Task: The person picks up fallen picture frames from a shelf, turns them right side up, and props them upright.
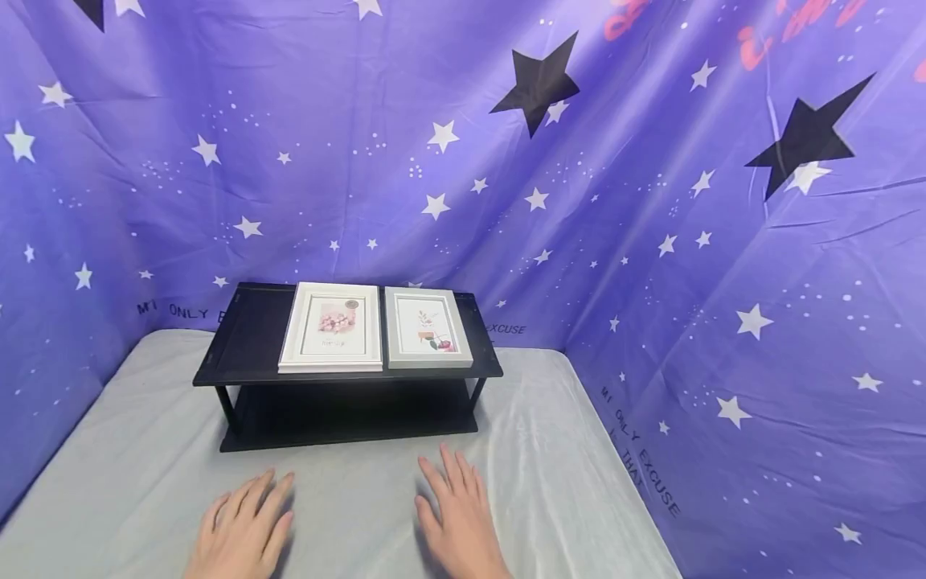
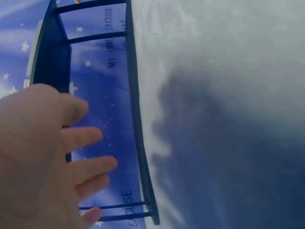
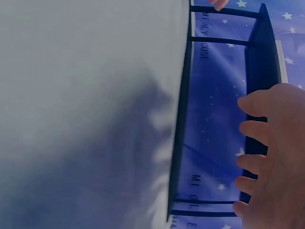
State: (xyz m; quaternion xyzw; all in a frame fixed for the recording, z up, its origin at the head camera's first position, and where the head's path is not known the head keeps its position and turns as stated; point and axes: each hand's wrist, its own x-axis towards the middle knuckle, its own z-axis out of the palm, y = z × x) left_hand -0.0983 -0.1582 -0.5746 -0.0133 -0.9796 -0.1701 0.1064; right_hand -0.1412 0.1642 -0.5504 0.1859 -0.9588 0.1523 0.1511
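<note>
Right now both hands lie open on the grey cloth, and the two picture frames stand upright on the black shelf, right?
Not quite. The head view shows the white picture frame and grey picture frame lying flat on the black shelf. The left hand and right hand are open on the grey cloth.

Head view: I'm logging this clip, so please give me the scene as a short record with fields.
surface: table under pale grey cloth
backdrop: purple star-print fabric
furniture: black two-tier shelf
on shelf top: white picture frame on the left, grey picture frame beside it on the right, both lying flat
left hand: fingers straight, on the cloth, holds nothing
right hand: fingers straight, on the cloth, holds nothing
</note>
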